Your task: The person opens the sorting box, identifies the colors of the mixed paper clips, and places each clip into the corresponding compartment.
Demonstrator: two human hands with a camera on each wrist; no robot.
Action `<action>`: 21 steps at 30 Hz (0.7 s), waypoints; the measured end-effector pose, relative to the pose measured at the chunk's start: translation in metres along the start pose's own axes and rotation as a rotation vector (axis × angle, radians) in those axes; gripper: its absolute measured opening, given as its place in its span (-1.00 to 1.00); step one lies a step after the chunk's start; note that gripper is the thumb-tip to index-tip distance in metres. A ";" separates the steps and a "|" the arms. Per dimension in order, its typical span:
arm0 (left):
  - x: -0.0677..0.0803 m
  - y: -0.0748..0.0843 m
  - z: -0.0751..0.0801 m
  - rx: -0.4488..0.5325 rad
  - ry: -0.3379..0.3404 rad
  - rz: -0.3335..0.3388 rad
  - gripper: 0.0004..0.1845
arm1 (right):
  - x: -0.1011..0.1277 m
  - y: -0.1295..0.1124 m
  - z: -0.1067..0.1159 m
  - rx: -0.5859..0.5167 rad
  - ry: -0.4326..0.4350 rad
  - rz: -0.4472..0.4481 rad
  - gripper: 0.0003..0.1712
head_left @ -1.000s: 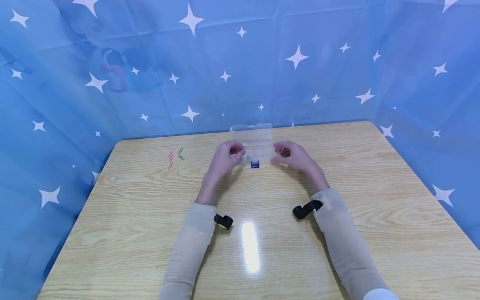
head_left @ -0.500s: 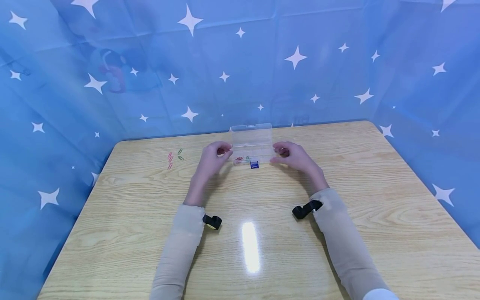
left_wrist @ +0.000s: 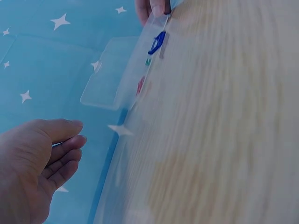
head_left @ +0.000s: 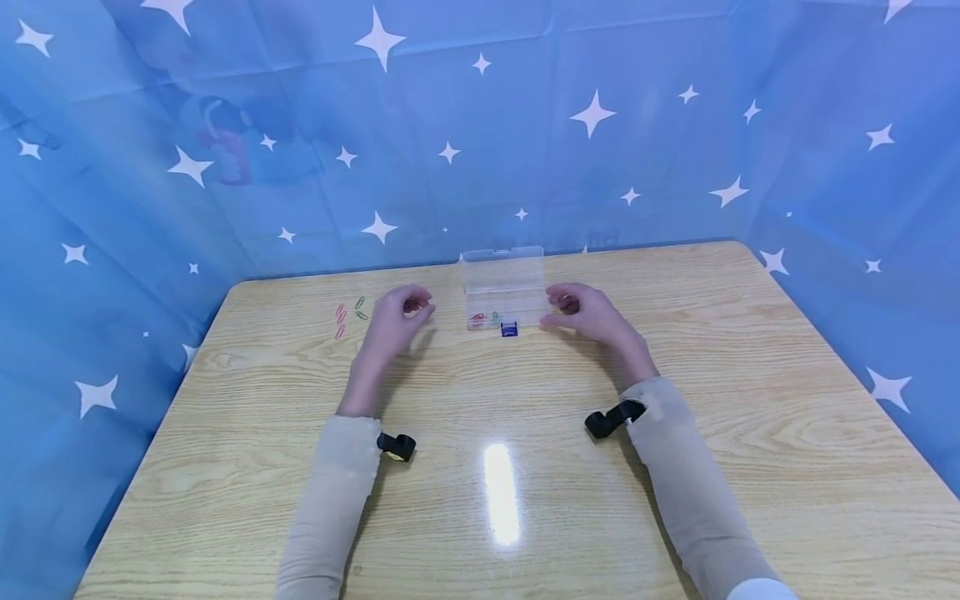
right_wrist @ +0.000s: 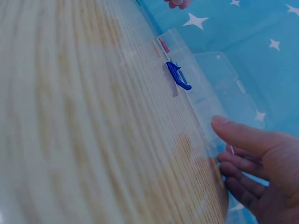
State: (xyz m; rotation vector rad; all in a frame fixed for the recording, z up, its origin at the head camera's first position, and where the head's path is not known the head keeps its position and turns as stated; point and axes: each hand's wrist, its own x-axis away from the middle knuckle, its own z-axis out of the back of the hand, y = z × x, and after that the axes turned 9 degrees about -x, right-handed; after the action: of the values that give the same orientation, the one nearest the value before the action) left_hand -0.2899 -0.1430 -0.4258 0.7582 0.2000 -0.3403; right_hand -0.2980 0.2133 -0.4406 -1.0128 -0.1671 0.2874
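A clear plastic compartment box (head_left: 517,302) stands near the table's back edge with its lid (head_left: 504,268) raised. My right hand (head_left: 585,310) holds the box by its right end, thumb on the front corner and fingers curled at the side. Red paper clips (head_left: 477,318) and a green paper clip (head_left: 495,317) lie in the left compartments. A blue clasp (right_wrist: 178,75) stands out from the box's front. My left hand (head_left: 399,315) is in the air left of the box, fingers loosely bent, nothing visible between them.
Left of my left hand, several pink paper clips (head_left: 341,320) lie in a short column, with two green paper clips (head_left: 361,308) beside them. A blue star-patterned cloth (head_left: 480,125) hangs behind the wooden table (head_left: 247,467).
My left hand has moved left, away from the box, toward the loose paper clips, uncovering the red clips inside. My right hand has stayed at the box's right end.
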 end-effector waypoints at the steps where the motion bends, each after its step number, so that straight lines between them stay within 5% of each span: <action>1: 0.001 -0.002 0.002 -0.002 0.000 0.003 -0.75 | 0.000 0.000 0.000 -0.002 0.000 0.000 -0.27; 21: 0.015 -0.042 0.043 -0.043 0.054 0.089 -0.74 | 0.001 -0.001 0.001 0.006 -0.006 0.003 -0.26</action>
State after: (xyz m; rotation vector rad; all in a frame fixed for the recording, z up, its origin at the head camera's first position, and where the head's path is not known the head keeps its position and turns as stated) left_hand -0.2890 -0.2046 -0.4263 0.7317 0.2234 -0.2306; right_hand -0.2975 0.2136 -0.4395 -1.0063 -0.1707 0.2934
